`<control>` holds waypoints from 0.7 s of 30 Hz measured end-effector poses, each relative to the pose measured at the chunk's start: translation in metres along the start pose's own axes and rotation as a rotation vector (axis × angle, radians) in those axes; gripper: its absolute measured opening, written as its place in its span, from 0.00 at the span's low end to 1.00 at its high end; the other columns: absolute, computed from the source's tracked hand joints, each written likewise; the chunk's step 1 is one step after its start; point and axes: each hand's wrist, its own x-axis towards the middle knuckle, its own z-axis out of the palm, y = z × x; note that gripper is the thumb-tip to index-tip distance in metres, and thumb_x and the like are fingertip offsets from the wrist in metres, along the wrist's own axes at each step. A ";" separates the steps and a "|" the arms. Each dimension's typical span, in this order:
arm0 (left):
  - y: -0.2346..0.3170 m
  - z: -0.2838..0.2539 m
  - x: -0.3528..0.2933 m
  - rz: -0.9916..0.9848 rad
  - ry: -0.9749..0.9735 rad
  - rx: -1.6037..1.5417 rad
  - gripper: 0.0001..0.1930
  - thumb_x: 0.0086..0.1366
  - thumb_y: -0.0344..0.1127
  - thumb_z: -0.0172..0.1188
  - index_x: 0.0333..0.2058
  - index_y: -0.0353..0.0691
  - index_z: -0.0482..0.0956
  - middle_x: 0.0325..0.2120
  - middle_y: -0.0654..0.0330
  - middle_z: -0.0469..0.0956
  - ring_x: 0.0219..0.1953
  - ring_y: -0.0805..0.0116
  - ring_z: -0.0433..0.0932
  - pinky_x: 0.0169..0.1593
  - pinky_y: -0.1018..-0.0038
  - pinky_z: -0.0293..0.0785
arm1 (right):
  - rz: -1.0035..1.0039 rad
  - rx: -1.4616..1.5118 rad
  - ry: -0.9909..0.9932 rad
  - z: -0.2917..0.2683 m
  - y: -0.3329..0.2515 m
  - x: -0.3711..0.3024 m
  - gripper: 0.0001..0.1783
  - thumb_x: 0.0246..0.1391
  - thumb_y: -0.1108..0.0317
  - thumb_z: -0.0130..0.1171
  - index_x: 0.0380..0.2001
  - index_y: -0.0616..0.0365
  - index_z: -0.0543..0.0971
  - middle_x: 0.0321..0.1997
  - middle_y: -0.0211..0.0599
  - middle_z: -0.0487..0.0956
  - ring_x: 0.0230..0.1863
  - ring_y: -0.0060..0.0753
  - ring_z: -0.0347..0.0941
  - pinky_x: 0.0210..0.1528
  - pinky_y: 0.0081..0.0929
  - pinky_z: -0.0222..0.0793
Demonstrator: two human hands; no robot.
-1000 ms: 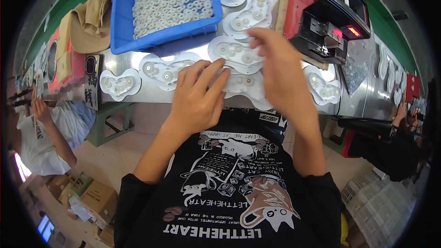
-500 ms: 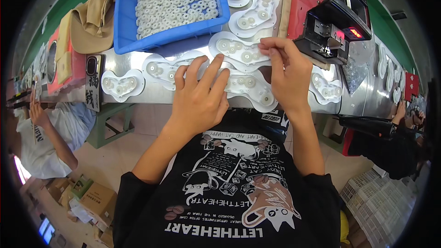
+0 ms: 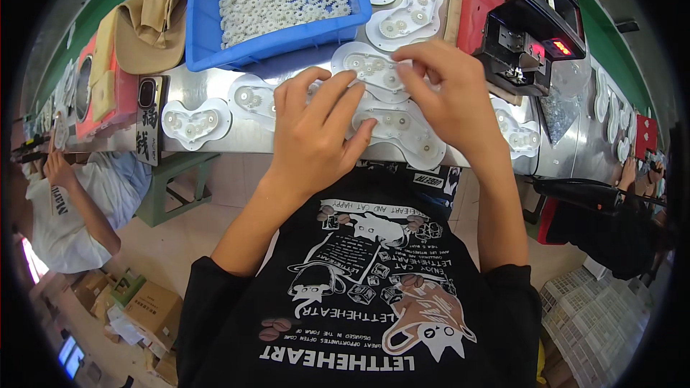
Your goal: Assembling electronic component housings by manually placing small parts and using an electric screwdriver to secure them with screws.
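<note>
A white plastic gear housing (image 3: pixel 370 69) with several small pale gears in it lies between my hands, overlapping a second housing (image 3: pixel 402 130) nearer me. My left hand (image 3: pixel 313 126) is open, fingers spread, with its fingertips over the near left side of the upper housing. At that housing's right end, my right hand (image 3: pixel 449 93) has thumb and index finger bent close together. Whatever they may pinch is hidden by the fingers. Left of my left hand, another geared housing (image 3: pixel 251 99) is partly covered by it.
A blue bin (image 3: pixel 280 49) of small white gears stands at the back. More housings lie at left (image 3: pixel 195 123), right (image 3: pixel 516 129) and far back (image 3: pixel 407 18). A red and black machine (image 3: pixel 503 18) stands back right. A phone (image 3: pixel 149 118) and a tan cap (image 3: pixel 152 25) lie left.
My right hand has turned and its fingertips have shifted slightly left and toward the far side of the upper housing. My left hand stays near the same spot; its thumb now reaches further right.
</note>
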 end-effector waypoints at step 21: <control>-0.003 0.014 0.005 -0.048 -0.003 0.038 0.22 0.58 0.43 0.70 0.45 0.32 0.82 0.52 0.57 0.80 0.53 0.54 0.72 0.56 0.56 0.61 | -0.055 -0.034 -0.050 -0.031 -0.006 0.039 0.08 0.66 0.69 0.60 0.40 0.64 0.76 0.32 0.38 0.79 0.34 0.29 0.74 0.39 0.26 0.70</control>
